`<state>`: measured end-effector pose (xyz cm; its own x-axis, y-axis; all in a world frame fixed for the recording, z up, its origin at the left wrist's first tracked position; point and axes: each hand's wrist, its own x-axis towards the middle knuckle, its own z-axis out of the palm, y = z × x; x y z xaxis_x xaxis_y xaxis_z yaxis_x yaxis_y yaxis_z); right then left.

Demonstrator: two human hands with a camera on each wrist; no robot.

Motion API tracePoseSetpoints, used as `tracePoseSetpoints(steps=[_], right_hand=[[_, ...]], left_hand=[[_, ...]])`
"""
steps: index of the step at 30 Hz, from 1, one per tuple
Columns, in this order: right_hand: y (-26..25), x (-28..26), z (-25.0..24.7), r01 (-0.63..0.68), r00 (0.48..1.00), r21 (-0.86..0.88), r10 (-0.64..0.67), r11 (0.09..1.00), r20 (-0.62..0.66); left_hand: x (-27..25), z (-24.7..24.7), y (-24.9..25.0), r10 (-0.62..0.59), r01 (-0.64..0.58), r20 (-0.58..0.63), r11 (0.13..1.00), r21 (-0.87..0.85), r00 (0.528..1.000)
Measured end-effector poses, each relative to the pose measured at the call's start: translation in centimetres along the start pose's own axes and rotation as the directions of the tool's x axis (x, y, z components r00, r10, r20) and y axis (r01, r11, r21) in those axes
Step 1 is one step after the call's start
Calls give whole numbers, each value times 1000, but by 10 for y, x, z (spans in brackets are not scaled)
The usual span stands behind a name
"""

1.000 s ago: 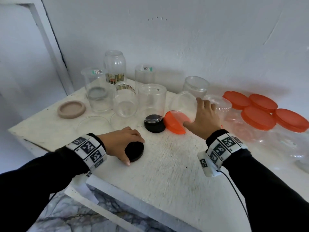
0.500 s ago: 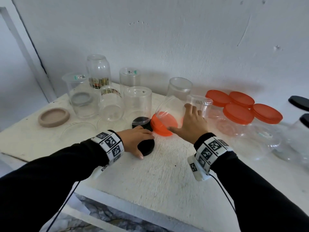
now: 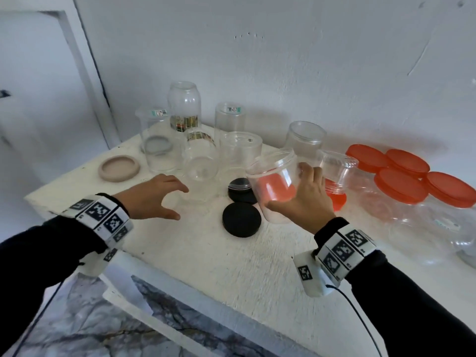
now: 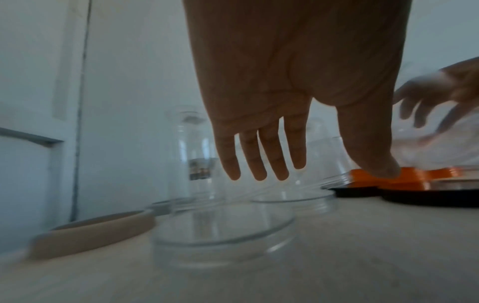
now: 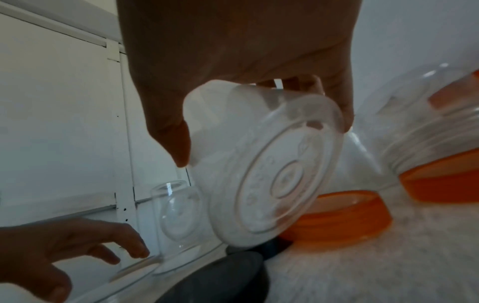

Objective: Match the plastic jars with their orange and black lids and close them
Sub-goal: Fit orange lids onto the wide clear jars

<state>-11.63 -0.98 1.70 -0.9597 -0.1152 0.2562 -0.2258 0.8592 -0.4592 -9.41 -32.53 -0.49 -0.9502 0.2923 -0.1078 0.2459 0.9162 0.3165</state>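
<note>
My right hand (image 3: 291,188) grips a clear plastic jar (image 3: 274,176) by its side and holds it tilted above the table, mouth up and away from me. In the right wrist view the jar's base (image 5: 282,176) faces the camera, and a loose orange lid (image 5: 337,215) lies on the table behind it. Two black lids (image 3: 240,219) (image 3: 239,189) lie just left of the jar. My left hand (image 3: 180,203) is open, fingers spread, above a shallow clear dish (image 4: 223,235) and holds nothing.
Several clear jars (image 3: 239,150) stand mouth down at the back of the white table (image 3: 231,274). A beige lid (image 3: 119,168) lies at the left. Several jars closed with orange lids (image 3: 400,185) crowd the right side. The table's front edge is near my wrists.
My left hand let go of the black lid and moved left, opening over the clear dish. My right hand lifted the jar off the table and tipped it mouth up.
</note>
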Motion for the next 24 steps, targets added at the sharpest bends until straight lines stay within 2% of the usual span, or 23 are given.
tracePoseSetpoints(steps=[3,6,13,18,21,24], right_hand=[[-7,0,9,37,999,53,-39,998,31],[-13,1,14,60,997,57,-63,997,47],[-19,0,23,69,995,84,-74,994,63],[-19,-4,23,48,996,134,-58,990,70],[-17,-7,24,32,996,177,-46,984,75],[-13,-11,23,3,996,236,-24,972,86]], left_hand=[[-10,-3,-25,-100,100,1,994,45,995],[-11,2,-41,-189,184,51,979,92,981],[1,13,-54,-268,259,133,963,79,954],[1,8,-53,-290,287,79,957,46,954],[-7,1,-47,-278,277,16,960,51,960],[-22,-9,-38,-251,250,-49,968,-14,967]])
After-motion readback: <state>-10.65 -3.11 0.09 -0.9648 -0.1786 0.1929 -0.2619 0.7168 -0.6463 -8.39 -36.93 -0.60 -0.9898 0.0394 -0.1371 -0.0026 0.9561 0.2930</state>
